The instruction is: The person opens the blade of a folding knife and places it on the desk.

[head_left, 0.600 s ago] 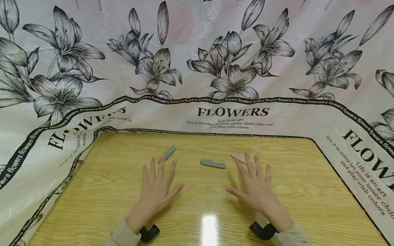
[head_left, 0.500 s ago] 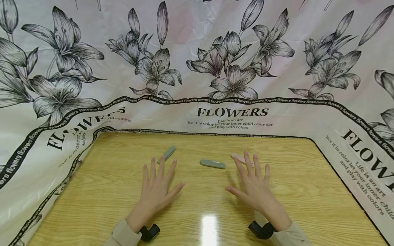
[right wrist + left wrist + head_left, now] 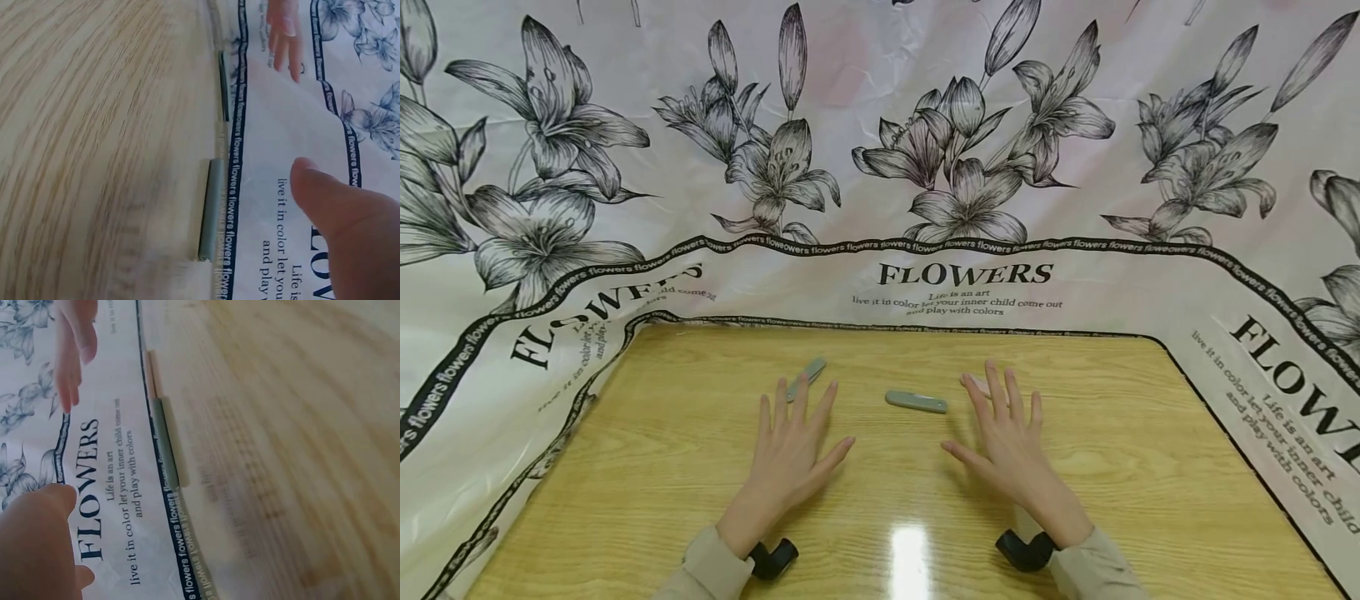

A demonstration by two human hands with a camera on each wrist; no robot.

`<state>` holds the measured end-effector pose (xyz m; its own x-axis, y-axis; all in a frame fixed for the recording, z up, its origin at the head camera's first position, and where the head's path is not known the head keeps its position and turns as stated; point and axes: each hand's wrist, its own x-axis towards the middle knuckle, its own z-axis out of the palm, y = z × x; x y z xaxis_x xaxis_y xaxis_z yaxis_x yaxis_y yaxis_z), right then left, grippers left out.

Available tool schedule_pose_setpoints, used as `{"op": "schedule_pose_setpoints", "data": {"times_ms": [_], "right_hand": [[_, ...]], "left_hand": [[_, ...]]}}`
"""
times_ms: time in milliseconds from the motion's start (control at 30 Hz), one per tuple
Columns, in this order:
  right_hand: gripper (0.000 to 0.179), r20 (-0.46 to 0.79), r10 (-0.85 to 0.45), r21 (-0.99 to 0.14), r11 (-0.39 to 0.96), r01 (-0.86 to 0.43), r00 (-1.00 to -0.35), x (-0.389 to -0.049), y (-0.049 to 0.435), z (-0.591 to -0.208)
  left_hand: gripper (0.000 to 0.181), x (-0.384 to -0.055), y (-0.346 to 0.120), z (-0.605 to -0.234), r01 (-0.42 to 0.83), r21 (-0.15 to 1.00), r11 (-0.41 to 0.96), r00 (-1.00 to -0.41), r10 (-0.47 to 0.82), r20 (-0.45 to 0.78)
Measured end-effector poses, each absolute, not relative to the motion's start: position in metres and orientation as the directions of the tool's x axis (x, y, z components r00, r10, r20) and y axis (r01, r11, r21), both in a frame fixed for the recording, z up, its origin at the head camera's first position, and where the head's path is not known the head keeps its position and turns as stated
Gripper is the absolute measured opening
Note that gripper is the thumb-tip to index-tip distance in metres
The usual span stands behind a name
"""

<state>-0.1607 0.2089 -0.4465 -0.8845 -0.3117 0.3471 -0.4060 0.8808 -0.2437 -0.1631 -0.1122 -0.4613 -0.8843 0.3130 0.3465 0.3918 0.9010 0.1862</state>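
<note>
Grey-green middle tool (image 3: 916, 402) on bench (image 3: 647, 467), between left hand (image 3: 792, 454) and right hand (image 3: 1011, 450) | both spread, gripping nothing | slightly closer together than before, yet handling apparently not begun

The glossy, yellowish wood-grain table (image 3: 880, 475) carries a slanted grey-green piece (image 3: 814, 369) toward the left, a central grey-green piece (image 3: 916, 402) lying nearly crosswise, and, near that one on its right, a partly hidden pale pink piece (image 3: 981, 385), all three slim and apart
</note>
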Motion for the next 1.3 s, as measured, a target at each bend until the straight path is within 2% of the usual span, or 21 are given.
{"op": "schedule_pose_setpoints", "data": {"times_ms": [500,633,867,1067,1300], "right_hand": [[0.095,0.346,-0.290,-0.350,0.842,-0.410,-0.892,-0.190,0.188,-0.465],[0.094,0.344,-0.293,-0.428,0.797,-0.427,-0.892,-0.196,0.185,-0.474],[0.090,0.320,-0.286,-0.553,0.718,-0.423,-0.904,-0.204,0.182,-0.487],[0.080,0.393,-0.269,-0.582,0.668,-0.464,-0.879,-0.212,0.176,-0.492],[0.070,0.454,-0.266,-0.564,0.653,-0.506,-0.850,-0.225,0.172,-0.496]], "left_hand": [[0.071,-0.190,-0.093,-0.466,0.445,0.201,0.872,-0.849,0.340,0.406],[0.070,-0.198,-0.086,-0.469,0.467,0.253,0.847,-0.851,0.352,0.390],[0.071,-0.211,-0.069,-0.477,0.486,0.407,0.773,-0.870,0.387,0.305],[0.073,-0.222,-0.049,-0.483,0.497,0.480,0.723,-0.868,0.412,0.277],[0.069,-0.237,-0.033,-0.494,0.521,0.547,0.656,-0.853,0.413,0.318]]}}
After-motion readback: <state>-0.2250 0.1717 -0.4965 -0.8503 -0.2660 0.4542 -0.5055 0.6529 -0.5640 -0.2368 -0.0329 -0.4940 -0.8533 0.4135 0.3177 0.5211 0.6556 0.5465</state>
